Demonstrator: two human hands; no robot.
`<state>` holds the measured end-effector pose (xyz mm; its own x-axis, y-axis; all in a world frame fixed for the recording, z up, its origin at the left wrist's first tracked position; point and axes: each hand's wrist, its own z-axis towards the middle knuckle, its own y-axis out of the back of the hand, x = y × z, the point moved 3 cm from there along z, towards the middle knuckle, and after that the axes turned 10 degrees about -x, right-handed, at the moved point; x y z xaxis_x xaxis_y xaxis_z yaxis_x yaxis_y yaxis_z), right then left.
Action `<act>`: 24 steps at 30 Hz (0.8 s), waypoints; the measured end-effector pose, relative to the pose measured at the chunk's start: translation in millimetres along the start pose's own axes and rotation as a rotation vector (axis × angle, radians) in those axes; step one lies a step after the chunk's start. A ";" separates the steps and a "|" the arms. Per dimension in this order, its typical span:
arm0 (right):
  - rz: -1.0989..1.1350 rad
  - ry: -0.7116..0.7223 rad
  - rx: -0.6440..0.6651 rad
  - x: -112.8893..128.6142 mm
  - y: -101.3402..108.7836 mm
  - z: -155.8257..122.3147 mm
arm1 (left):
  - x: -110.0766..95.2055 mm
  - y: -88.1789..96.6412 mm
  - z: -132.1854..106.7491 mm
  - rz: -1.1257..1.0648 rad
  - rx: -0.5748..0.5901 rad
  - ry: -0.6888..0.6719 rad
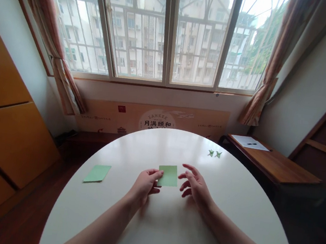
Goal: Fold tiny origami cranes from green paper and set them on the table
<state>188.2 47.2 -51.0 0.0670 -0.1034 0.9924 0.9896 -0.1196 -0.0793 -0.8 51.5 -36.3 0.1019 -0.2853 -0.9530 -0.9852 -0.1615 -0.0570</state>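
Observation:
A square sheet of green paper [169,175] is held just above the middle of the table. My left hand [146,183] pinches its left edge between thumb and fingers. To the right of the sheet, my right hand [195,185] is open, its fingers apart and slightly curled, close to the paper's right edge with a small gap. Over on the left of the table lies a stack of green paper [97,174]. Two small folded green paper figures [214,154] stand side by side at the far right.
The round white table [151,232] has its curved far edge near a printed box [103,120] below the window. On the right, a wooden bench [283,166] carries a white sheet [240,141] and a pen [251,144]. A wooden cabinet [7,137] stands left.

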 end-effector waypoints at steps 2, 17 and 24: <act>0.000 0.057 0.018 5.4 5.3 -2.2 | 0.6 1.0 -3.9 -0.028 0.006 0.049; -0.071 0.324 0.172 29.2 -3.3 -16.9 | -6.1 -11.1 -28.1 0.031 0.207 0.058; 0.115 0.128 0.160 21.7 0.9 -14.0 | -15.2 -12.2 -34.0 0.236 0.312 -0.046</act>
<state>188.8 31.1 -30.8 0.1734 -0.2334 0.9568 0.9847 0.0566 -0.1647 14.3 25.7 -11.0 -0.1316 -0.2363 -0.9627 -0.9761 0.2002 0.0843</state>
